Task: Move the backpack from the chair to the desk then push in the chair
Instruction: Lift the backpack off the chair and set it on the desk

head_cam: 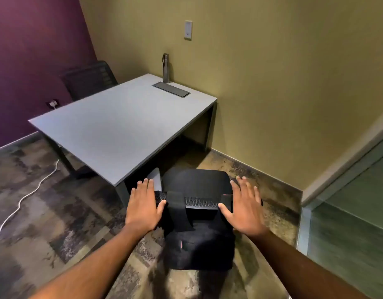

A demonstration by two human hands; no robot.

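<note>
Room: small corner, olive wall ahead, purple wall at left, mottled carpet, glass panel at right
Desk: grey top, bare but for a metal bottle and a cable hatch near the wall
Chair: black, just off the desk's near corner, its mesh top rail facing the camera
Backpack: black, draped over the chair back, straps over the rail
Left hand: flat, fingers spread, on the rail's left end
Right hand: flat, fingers spread, on the rail's right end
Floor: white cable trailing at left
</note>
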